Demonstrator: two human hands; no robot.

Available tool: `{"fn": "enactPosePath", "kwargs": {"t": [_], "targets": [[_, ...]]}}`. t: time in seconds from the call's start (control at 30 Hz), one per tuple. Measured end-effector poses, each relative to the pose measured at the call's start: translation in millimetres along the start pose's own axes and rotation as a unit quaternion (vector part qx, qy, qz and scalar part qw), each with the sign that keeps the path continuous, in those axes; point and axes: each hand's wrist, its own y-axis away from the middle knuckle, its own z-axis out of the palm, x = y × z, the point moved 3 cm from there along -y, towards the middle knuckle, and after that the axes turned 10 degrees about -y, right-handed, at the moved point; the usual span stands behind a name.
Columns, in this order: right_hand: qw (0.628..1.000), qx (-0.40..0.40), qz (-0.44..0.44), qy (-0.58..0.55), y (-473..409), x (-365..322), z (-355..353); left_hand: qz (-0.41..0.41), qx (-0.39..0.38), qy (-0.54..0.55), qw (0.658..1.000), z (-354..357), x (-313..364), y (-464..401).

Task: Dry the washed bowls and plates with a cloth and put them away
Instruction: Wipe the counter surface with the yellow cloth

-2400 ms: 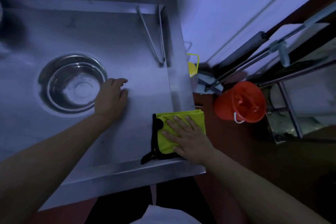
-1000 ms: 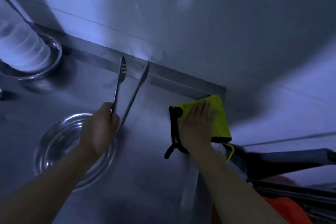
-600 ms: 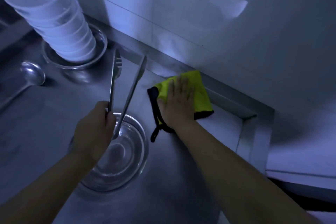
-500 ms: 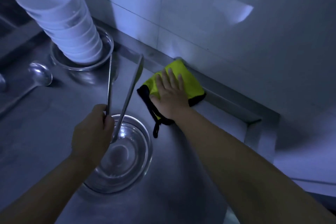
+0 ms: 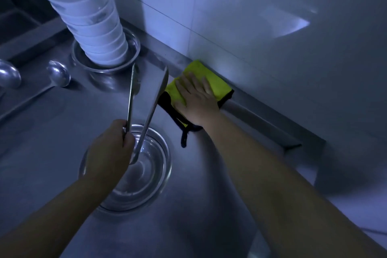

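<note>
The left hand (image 5: 109, 148) is gripping a pair of metal tongs (image 5: 146, 102) by their hinged end, holding them raised over an empty steel bowl (image 5: 146, 182) sitting on the steel bench (image 5: 41, 153). The right hand (image 5: 196, 100) is pressing flat, fingers straight, on the yellow cloth (image 5: 217, 81) lying against the bench's back edge by the tiled wall (image 5: 272, 16). A stack of white bowls (image 5: 90, 21) is standing in a steel dish (image 5: 129, 56) further back, beside two ladles (image 5: 58, 75).

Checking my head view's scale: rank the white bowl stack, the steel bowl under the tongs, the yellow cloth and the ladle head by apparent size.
1. white bowl stack and steel bowl: similar, unsure, since the stack rises toward the camera.
2. yellow cloth, partly under the right hand.
3. ladle head, smallest.
</note>
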Motion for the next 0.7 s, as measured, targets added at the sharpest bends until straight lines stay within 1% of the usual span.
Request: {"fn": "enactPosePath", "kwargs": {"t": [0.07, 0.13, 0.27, 0.33, 0.43, 0.53, 0.7], "targets": [[1.0, 0.003, 0.018, 0.001, 38, 23, 1, 0.024, -0.005, -0.012, 1.0, 3, 12, 6], [0.999, -0.013, 0.046, 0.009, 77, 49, -1, 0.059, -0.012, -0.022, 0.998, 9, 25, 13], [0.992, -0.032, 0.119, 0.012, 157, 93, -7, 0.11, -0.09, 0.002, 0.99, 29, 50, 34], [0.985, -0.036, 0.167, 0.006, 191, 103, -8, 0.136, -0.112, -0.004, 0.984, 38, 61, 48], [0.971, -0.039, 0.234, 0.005, 223, 95, -6, 0.161, -0.135, -0.029, 0.977, 51, 78, 66], [0.959, -0.032, 0.282, -0.01, 246, 73, -5, 0.17, -0.162, -0.062, 0.97, 58, 87, 81], [0.953, -0.056, 0.297, 0.016, 293, 22, -2, 0.207, -0.207, -0.081, 0.953, 64, 87, 93]]}}
